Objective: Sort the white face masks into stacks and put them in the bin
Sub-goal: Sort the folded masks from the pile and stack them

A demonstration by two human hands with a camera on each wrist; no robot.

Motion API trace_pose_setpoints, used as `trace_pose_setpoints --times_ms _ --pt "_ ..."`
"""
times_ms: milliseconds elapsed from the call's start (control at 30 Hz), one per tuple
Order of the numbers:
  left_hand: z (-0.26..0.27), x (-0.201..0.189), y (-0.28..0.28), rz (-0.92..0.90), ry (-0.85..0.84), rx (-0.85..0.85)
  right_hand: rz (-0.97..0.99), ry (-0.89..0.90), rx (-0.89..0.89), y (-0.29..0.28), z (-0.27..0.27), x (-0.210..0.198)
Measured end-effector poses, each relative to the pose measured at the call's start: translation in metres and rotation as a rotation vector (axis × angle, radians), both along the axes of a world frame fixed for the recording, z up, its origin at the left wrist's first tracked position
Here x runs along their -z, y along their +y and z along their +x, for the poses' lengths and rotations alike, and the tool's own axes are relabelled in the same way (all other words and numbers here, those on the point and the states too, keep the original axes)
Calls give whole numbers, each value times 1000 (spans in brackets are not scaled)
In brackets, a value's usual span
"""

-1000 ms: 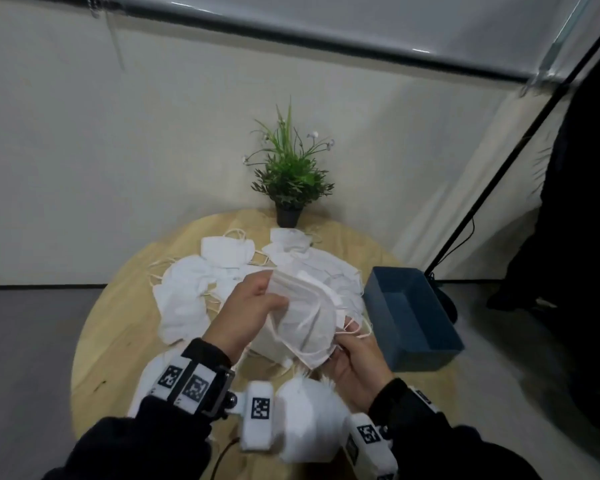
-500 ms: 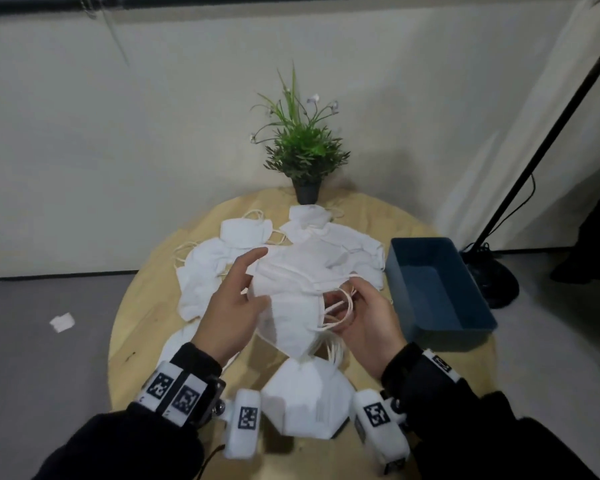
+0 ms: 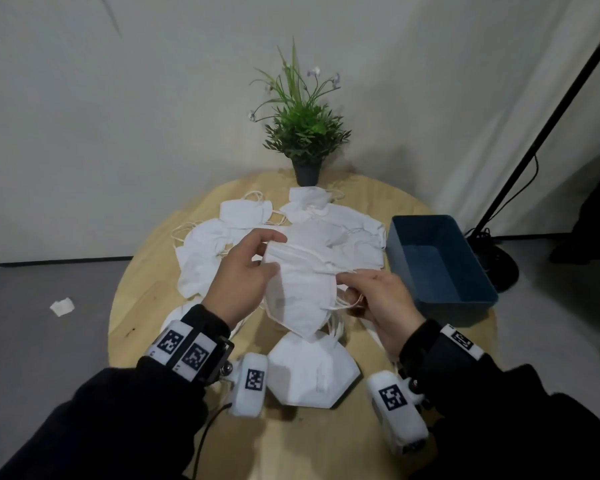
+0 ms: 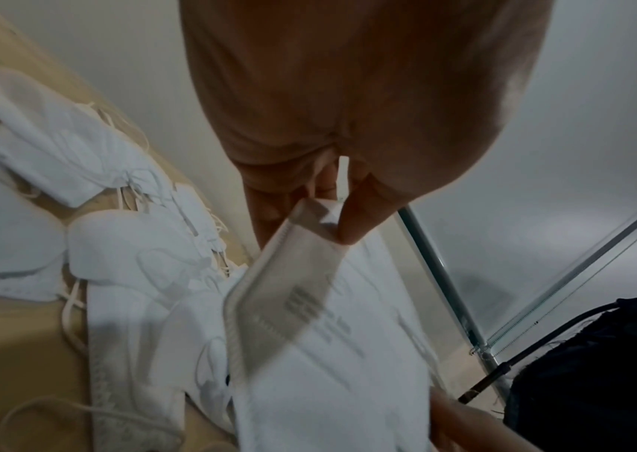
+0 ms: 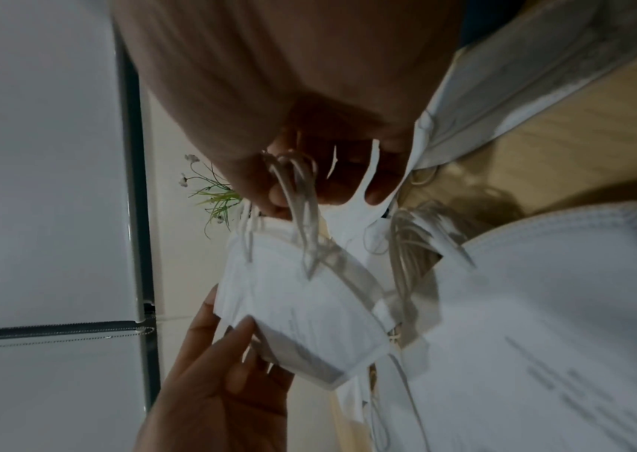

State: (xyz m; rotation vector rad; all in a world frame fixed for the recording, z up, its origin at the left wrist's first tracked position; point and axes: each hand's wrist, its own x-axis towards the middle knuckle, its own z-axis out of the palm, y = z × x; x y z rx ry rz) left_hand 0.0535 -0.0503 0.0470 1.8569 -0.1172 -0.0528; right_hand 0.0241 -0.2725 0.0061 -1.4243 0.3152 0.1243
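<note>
White folded masks (image 3: 300, 292) are held up above the round wooden tabletop (image 3: 142, 271) between both hands. The left hand (image 3: 238, 277) pinches the upper left edge of this small bundle, thumb on the near face and fingers behind it; the left wrist view shows the thumb tip pressed on the folded corner (image 4: 320, 214). The right hand (image 3: 381, 299) has its grip closed on the right side of the bundle, with thumb and forefinger on the edge and several ear loops (image 5: 297, 195) gathered through its curled fingers. Directly under the bundle, at the near edge of the tabletop, lies a neat stack of flat masks (image 3: 312, 372). Farther back a loose heap of masks (image 3: 215, 244) spreads across the middle of the tabletop, their loops tangled and overlapping. A blue bin (image 3: 440, 261) sits on the right side of the tabletop, just beside the heap, and no mask shows inside it. A small potted plant (image 3: 302, 133) stands at the far edge, touching the back of the heap. A scrap of white (image 3: 62, 306) lies on the grey floor to the left.
</note>
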Motion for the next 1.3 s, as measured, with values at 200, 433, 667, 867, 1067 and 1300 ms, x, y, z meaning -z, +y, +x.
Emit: trace_pose_setpoints --times_ms 200,433,667,867,1067,1300 --pt "-4 -1 -1 6 27 90 184 19 60 -8 -4 -16" --pt "-9 2 -4 -196 96 -51 358 28 -8 -4 -13 -15" --pt "-15 5 -4 -251 104 -101 83 49 -126 3 -23 -12" --pt "-16 0 9 -210 63 -63 41 27 -109 0 -29 -19" --pt "-17 0 20 -106 45 -38 15 30 -140 0 -32 -18" --pt "-24 0 32 6 133 40 -8 70 -134 -6 -39 -24"
